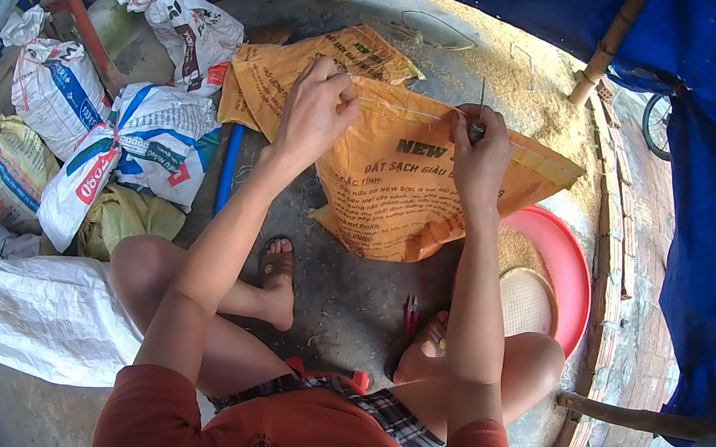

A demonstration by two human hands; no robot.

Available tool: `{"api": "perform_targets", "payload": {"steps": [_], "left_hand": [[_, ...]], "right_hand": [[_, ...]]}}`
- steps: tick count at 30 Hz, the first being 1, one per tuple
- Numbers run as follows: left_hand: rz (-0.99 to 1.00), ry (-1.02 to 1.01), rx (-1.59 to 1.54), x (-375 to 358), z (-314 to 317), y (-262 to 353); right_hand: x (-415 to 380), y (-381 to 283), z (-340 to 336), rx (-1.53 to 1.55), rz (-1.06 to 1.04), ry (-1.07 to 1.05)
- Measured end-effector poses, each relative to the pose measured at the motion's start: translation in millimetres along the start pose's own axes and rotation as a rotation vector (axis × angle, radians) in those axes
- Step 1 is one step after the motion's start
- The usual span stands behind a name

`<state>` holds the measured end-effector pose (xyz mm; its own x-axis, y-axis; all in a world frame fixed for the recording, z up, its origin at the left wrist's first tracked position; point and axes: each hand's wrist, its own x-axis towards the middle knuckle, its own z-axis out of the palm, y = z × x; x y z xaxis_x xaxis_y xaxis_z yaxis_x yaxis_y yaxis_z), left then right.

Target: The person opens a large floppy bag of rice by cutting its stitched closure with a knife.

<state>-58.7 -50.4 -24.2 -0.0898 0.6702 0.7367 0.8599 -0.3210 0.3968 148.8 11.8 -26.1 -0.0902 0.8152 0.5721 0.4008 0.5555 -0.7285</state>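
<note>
An orange printed soil sack point(401, 198) hangs spread between my two hands, its stitched top edge running across. My left hand point(316, 111) is closed in a pinch at the left end of that edge. At the right part of the edge, my right hand point(485, 155) is closed around a spike-like tool point(482, 102) with a thin metal shaft pointing away from me and a dark round end. Its fingers also overlap the sack's edge. Behind the sack, another orange sack point(258, 82) lies on the floor.
Stuffed white sacks point(158, 136) are piled at left beside a blue pipe point(228, 170). Red-handled pliers point(411, 314) lie near my right foot. A pink basin point(577, 296) at right holds grain and a round sieve point(528, 303). Grain point(540, 59) covers the floor ahead; bricks point(594, 361) edge the right.
</note>
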Motion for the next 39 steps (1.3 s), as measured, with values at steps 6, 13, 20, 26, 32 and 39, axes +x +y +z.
{"api": "perform_targets", "payload": {"steps": [6, 13, 20, 26, 32, 39], "left_hand": [[-0.031, -0.033, -0.008, 1, -2, -4], [-0.060, -0.072, -0.018, 2, -6, -2], [-0.297, -0.041, -0.729, 20, -23, -31], [-0.031, 0.005, -0.117, 20, -26, -56], [-0.237, -0.190, -0.113, 17, -27, -53], [-0.524, -0.203, -0.688, 14, -20, -62]], "right_hand": [[0, 1, 2, 0.007, 0.021, 0.010], [0, 7, 2, 0.012, 0.020, 0.016], [1, 5, -6, -0.024, -0.024, -0.003], [-2, -5, -9, -0.093, -0.042, -0.051], [0, 4, -6, -0.047, -0.076, -0.069], [2, 7, -8, -0.067, -0.012, -0.130]]}}
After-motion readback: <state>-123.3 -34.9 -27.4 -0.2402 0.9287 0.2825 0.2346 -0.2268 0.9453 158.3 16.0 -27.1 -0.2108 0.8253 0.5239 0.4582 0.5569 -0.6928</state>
